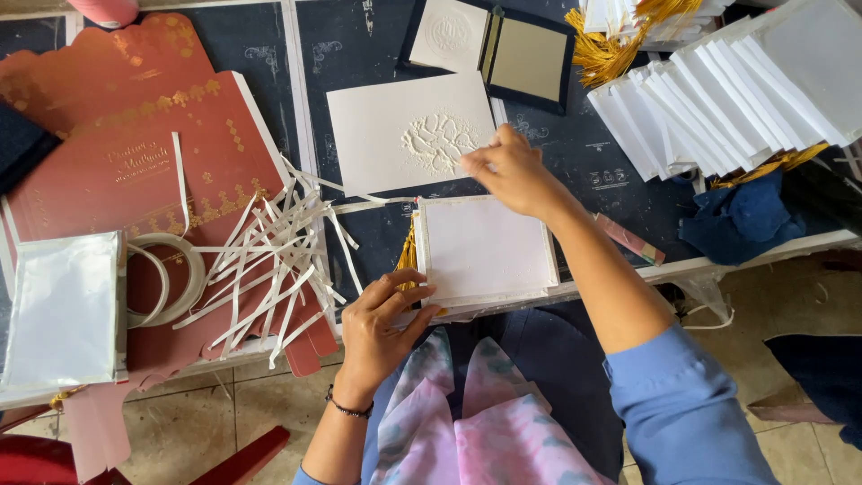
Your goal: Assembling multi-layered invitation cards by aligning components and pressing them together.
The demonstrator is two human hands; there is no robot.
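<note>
White card [485, 247] under hands, gold tassel [409, 256] at its edge. White embossed card [409, 130], raised floral motif. Red envelopes [144, 171], gold ornamental print. White paper strips [269, 269] heaped beside. Silver packet [63, 305]. Dark navy tabletop [359, 45], pale printed pattern. Blue cloth [745, 220]. Blue sleeve [682, 404]; pink-lilac mottled garment [485, 431].

the white card stack [485, 247] lies flat at the near edge of the surface, roughly square, its top sheet plain with a faint border, and a yellow tassel [409, 256] pokes out at its left side. just beyond it lies a white embossed card [395, 135], flat, slightly tilted, with a raised floral motif right of its middle.
</note>
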